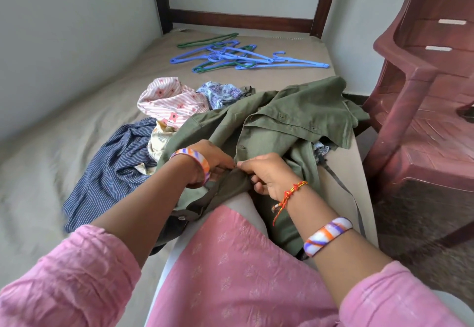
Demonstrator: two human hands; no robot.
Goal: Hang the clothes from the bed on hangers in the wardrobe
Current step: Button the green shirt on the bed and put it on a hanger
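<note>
Right now, both hands pinching the front edge of an olive-green shirt [295, 121], left hand [213, 160] and right hand [266, 175] nearly touching at the button placket. Soft, crumpled cotton with small dark buttons and a flat collar, draped over the person's lap and the near edge of the bed [51, 147]. Beyond it, rumpled clothes on the smooth tan sheet: a navy pinstriped shirt [112, 172], a pink floral striped piece [171, 101], and thin blue and green plastic hangers [238, 56] tangled near the dark wooden footboard.

Soft even daylight, faint shadows, no glare, wide-angle bending at edges, slight blur throughout
</note>
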